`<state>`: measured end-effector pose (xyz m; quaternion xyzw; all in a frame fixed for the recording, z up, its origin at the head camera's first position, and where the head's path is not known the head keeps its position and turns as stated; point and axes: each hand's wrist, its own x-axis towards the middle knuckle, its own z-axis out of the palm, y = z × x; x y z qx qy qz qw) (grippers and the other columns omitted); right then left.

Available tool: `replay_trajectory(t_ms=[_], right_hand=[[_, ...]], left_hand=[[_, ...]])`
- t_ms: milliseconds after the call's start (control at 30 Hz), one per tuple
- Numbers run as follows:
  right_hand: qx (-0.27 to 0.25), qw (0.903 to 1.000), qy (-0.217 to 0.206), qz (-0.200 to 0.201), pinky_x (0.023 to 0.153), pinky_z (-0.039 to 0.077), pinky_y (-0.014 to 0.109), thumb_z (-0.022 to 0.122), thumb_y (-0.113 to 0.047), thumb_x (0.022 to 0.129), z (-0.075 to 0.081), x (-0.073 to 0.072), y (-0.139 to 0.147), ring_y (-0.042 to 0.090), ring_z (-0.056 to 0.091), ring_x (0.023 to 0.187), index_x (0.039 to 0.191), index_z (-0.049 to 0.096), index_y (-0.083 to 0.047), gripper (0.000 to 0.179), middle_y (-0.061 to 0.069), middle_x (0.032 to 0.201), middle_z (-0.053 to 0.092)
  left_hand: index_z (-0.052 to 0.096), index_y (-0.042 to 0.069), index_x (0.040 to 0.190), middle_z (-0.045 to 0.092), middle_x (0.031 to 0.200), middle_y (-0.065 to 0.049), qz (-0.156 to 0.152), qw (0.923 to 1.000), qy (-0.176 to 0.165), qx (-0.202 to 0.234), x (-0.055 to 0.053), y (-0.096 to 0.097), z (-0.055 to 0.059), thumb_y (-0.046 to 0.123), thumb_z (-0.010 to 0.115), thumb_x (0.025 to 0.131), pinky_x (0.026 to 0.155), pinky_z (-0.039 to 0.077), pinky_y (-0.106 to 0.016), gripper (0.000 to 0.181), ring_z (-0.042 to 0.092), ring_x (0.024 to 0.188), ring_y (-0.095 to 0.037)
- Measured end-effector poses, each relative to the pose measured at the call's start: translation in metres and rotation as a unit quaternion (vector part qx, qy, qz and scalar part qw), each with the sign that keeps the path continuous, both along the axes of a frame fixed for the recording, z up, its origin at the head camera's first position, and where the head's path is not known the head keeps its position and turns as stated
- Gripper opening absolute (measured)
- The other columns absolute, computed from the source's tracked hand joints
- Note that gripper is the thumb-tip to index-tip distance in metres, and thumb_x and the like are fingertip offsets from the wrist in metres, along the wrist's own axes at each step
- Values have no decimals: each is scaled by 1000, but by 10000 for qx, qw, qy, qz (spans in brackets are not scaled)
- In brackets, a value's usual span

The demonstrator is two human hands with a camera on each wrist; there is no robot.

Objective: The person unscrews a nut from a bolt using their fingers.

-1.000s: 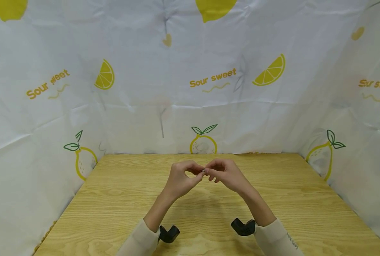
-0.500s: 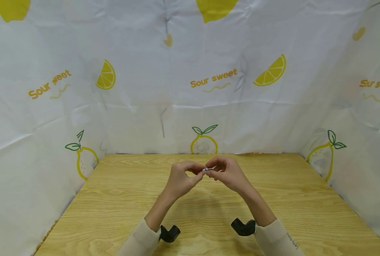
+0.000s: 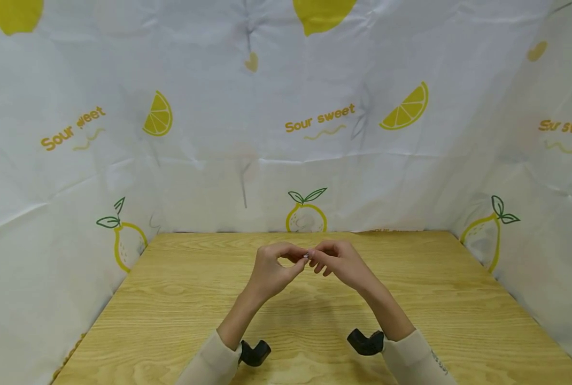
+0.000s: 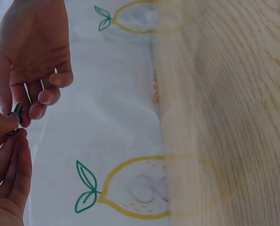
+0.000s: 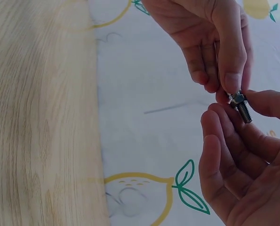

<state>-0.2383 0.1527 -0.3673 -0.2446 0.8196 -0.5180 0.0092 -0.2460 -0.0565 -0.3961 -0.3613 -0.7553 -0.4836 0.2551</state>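
A small metal bolt (image 5: 244, 113) is held above the wooden bench (image 3: 286, 331), between the person's two hands, which meet over the far half of the surface. The left hand (image 3: 272, 267) pinches one end of it between thumb and index finger, the two making a rounded loop in the head view. The right hand (image 3: 341, 264) comes in from the other side, thumb and index finger pinching the bolt near its thicker collar, its remaining fingers loosely bent and a little apart. Seen from the right wrist, the threaded shank sticks out at a tilt from the left thumb toward the right palm, and the collar lies against the tip of the right thumb. Both forearms wear cream sleeves (image 3: 214, 361), each with a black fitting (image 3: 255, 354) on its inner side. Behind the bench hangs a white cloth (image 3: 209, 128) printed with yellow lemons (image 3: 306, 218), lemon slices (image 3: 406, 107) and the orange words "Sour sweet"
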Motion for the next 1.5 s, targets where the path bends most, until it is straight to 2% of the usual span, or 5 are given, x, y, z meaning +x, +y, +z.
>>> replay_trajectory(t_ms=[233, 300, 667, 933, 1500], right_hand=[[-135, 9999, -55, -53, 68, 61, 32, 66, -19, 102, 1, 2, 0, 15, 70, 76, 111, 73, 0, 23, 11, 94, 75], [-181, 9998, -10, -55, 68, 61, 30, 67, -17, 101, 2, 3, -1, 21, 71, 79, 111, 73, 1, 21, 12, 95, 75], [-175, 9989, 421, -118, 71, 61, 29, 74, -9, 94, 0, 3, 0, 16, 71, 84, 115, 71, -1, 22, 19, 108, 73], [156, 9998, -73, 73, 69, 62, 35, 59, -28, 107, 0, 0, 0, 20, 71, 80, 105, 72, -1, 30, 16, 98, 74], [-114, 9999, 21, 116, 68, 61, 32, 67, -17, 101, 1, 1, 1, 13, 71, 78, 113, 70, 0, 21, 13, 98, 75]], left_hand=[[81, 8, 95, 80, 88, -6, -98, 9999, 48, 33, 0, 0, 0, 5, 79, 90, 69, 65, -29, 7, 76, 75, -11], [81, 8, 95, 80, 88, -5, -90, 9999, 42, 31, 0, 0, 0, 5, 79, 90, 70, 64, -24, 6, 76, 76, -11], [81, 6, 95, 80, 87, -6, -56, 10000, -7, 64, 1, 0, 0, 3, 80, 88, 71, 63, -23, 8, 76, 75, -11], [81, 8, 94, 81, 88, -5, -87, 9998, 165, 111, -1, 0, 0, 4, 79, 89, 69, 65, -30, 7, 76, 74, -12], [81, 8, 95, 81, 89, -5, -126, 9996, 193, 154, -1, 1, 0, 6, 80, 89, 70, 63, -23, 6, 77, 75, -13]])
